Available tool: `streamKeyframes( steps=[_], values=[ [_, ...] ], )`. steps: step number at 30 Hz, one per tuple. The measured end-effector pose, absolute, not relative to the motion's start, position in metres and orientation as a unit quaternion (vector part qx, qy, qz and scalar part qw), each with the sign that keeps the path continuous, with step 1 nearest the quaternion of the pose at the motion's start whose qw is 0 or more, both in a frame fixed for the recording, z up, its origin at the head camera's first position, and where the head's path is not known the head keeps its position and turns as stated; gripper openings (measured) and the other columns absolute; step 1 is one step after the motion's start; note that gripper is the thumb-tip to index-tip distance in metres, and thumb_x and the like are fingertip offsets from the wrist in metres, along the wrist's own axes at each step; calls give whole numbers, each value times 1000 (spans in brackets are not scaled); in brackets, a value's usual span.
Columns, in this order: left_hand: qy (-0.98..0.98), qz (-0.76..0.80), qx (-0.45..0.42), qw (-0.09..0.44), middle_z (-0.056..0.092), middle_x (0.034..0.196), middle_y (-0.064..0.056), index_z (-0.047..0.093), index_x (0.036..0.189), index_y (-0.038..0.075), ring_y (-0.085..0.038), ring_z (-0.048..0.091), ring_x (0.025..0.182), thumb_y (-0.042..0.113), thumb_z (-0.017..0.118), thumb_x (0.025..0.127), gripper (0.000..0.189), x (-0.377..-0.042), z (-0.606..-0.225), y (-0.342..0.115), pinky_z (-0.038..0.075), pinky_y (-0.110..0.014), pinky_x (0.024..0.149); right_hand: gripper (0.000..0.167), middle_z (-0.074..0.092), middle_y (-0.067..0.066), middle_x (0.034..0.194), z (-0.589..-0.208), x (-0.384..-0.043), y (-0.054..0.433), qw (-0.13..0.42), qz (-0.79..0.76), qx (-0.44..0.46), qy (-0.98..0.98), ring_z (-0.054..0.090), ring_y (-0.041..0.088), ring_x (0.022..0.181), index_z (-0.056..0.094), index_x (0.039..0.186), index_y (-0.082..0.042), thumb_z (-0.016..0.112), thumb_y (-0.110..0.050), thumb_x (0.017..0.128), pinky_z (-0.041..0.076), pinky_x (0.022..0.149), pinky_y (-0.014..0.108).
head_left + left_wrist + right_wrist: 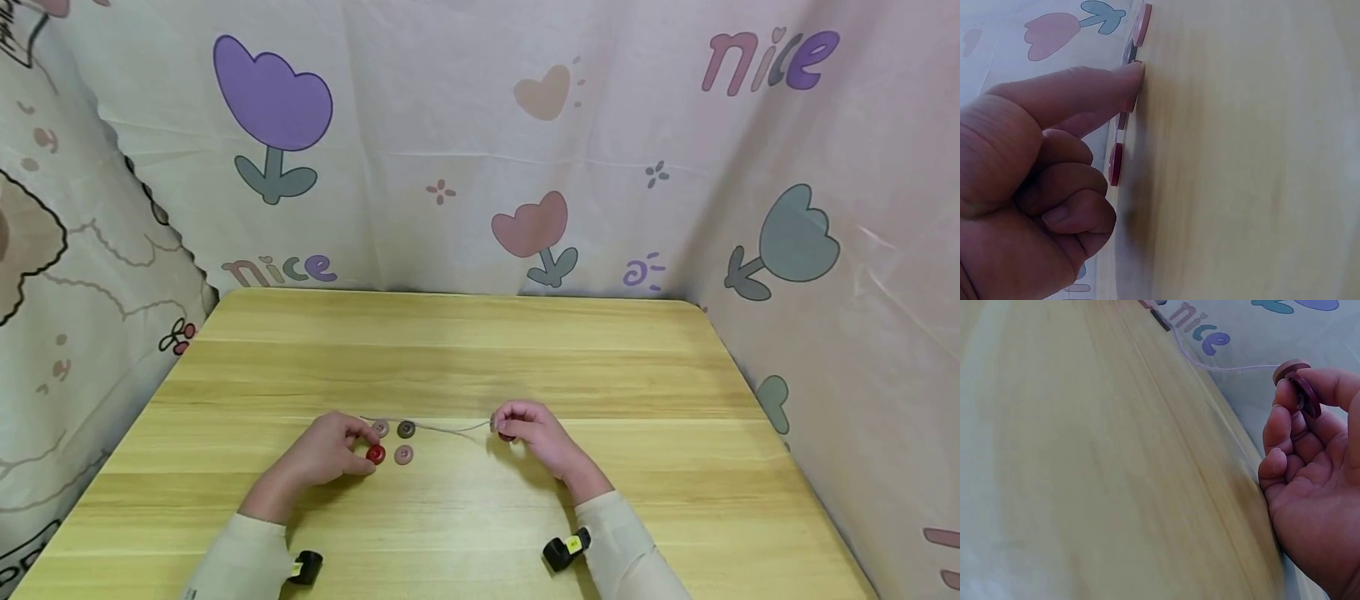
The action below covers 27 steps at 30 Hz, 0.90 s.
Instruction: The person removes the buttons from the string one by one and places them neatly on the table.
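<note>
My left hand [333,450] pinches a red button [376,454] at the tabletop between thumb and forefinger, its other fingers curled in the left wrist view. Beside it lie a pink button [403,455], a dark grey button [406,429] and a pinkish button [380,427]. Lower in the left wrist view, another dark red button [1115,164] shows past the curled fingers. My right hand [536,433] grips a dark red button [1307,397] with its fingertips, a paler brownish button [1291,367] right against it. A thin pale string [450,431] runs leftward from these, passing behind the loose buttons.
The wooden table [480,358] has its far edge along a printed fabric curtain [442,100], which also hangs at both sides. Black wrist cameras [566,550] sit at the light sleeves [626,542].
</note>
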<state>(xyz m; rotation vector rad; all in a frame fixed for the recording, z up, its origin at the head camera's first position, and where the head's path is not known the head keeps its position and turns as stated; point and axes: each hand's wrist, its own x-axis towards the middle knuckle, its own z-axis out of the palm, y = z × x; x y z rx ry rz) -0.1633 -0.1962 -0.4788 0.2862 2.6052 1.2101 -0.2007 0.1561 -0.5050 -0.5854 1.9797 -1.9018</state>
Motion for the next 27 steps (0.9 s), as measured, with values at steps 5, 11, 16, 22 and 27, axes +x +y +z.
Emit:
streamKeyframes(
  steps=[5, 11, 16, 22, 27],
  values=[
    [895, 420, 76, 130, 63, 82, -5, 74, 92, 10, -13, 39, 55, 6, 88, 71, 25, -164, -473, -191, 36, -25, 48, 14, 60, 7, 86, -504, -201, 156, 167, -667, -206, 696, 55, 18, 81, 62, 95, 7, 57, -6, 95, 47, 77, 33],
    [895, 419, 91, 124, 57, 76, -4, 74, 99, 7, -15, 43, 58, 8, 86, 73, 28, -169, -468, -183, 42, -29, 52, 16, 60, 17, 88, -503, -200, 156, 170, -670, -205, 693, 55, 19, 81, 62, 96, 9, 57, -6, 95, 47, 77, 34],
    [886, 430, 103, 140, 53, 63, -1, 73, 101, 6, -17, 48, 52, 22, 90, 74, 36, -174, -464, -172, 43, -31, 50, 15, 60, 19, 89, -505, -199, 156, 171, -670, -207, 692, 56, 18, 81, 62, 96, 8, 57, -6, 95, 47, 77, 34],
    [888, 425, 107, 137, 35, 54, 2, 74, 102, 9, -13, 32, 46, 19, 90, 73, 35, -184, -458, -155, 29, -28, 45, 15, 59, 17, 88, -505, -200, 156, 167, -672, -214, 689, 55, 18, 81, 61, 96, 11, 56, -3, 95, 47, 77, 34],
    [891, 414, 140, 122, 29, 54, 3, 74, 105, 7, -12, 23, 46, 12, 82, 81, 26, -189, -454, -141, 25, -28, 46, 15, 60, 11, 87, -505, -200, 155, 165, -674, -220, 685, 55, 17, 80, 60, 96, 12, 55, -2, 94, 47, 76, 32]
  ],
)
